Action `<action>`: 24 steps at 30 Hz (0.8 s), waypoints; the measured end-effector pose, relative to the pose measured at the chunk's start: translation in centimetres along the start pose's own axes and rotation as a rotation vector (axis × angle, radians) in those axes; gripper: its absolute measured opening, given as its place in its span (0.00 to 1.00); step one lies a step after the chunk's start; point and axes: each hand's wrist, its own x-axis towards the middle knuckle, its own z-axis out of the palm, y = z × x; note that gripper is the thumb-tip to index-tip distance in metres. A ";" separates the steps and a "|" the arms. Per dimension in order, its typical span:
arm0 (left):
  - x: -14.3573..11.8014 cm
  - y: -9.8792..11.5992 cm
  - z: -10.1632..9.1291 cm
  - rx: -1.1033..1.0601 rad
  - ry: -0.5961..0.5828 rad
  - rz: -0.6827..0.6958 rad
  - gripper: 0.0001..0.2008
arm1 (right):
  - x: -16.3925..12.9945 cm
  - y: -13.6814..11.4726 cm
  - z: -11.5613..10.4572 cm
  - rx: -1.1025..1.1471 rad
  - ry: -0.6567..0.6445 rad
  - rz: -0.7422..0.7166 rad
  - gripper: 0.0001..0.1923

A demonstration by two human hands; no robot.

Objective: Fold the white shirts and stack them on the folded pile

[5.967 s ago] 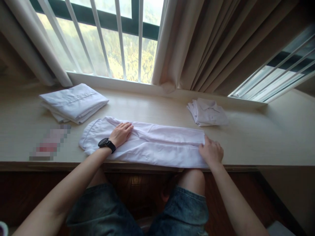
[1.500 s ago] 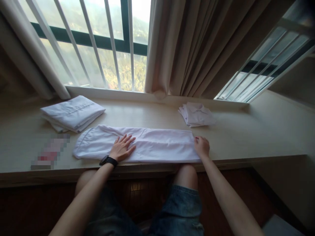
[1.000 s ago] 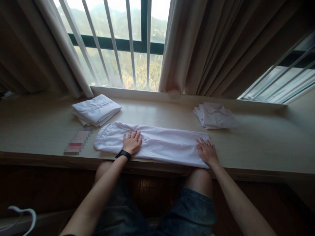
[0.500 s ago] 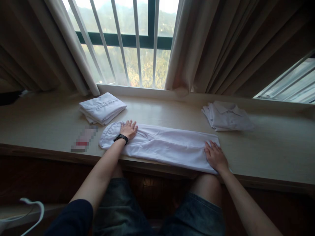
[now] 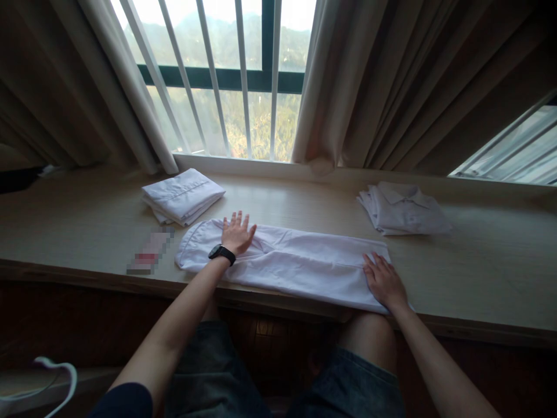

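A white garment, folded into a long strip, lies across the pale ledge before me. Its kind is hard to make out; the left end is rounded and soft creases run along the middle. My left hand, with a black watch on the wrist, is over the garment's left part, palm down and fingers spread. Whether it presses the cloth or hovers just over it I cannot tell. At the other end my right hand rests flat on the cloth, fingers stretched out.
Folded white cloth lies at the back left, and a folded white collared shirt at the back right. A pixelated flat item sits left of the garment. A white hanger shows at lower left. Curtains frame the barred window.
My left hand has slid a little to the right along the garment, its fingers now more spread. My right hand stays at the right end. The view has tilted slightly up.
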 end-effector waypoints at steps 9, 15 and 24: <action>-4.7 5.1 2.3 -0.122 -0.119 0.278 0.27 | 0.1 -0.3 -0.4 -0.002 -0.054 0.025 0.30; -3.8 0.3 2.5 -0.080 -0.142 0.144 0.28 | 0.2 0.2 -0.7 0.021 -0.137 0.080 0.29; -3.3 -2.1 2.3 -0.055 -0.186 0.067 0.29 | -0.6 4.0 -1.0 0.077 -0.210 0.244 0.31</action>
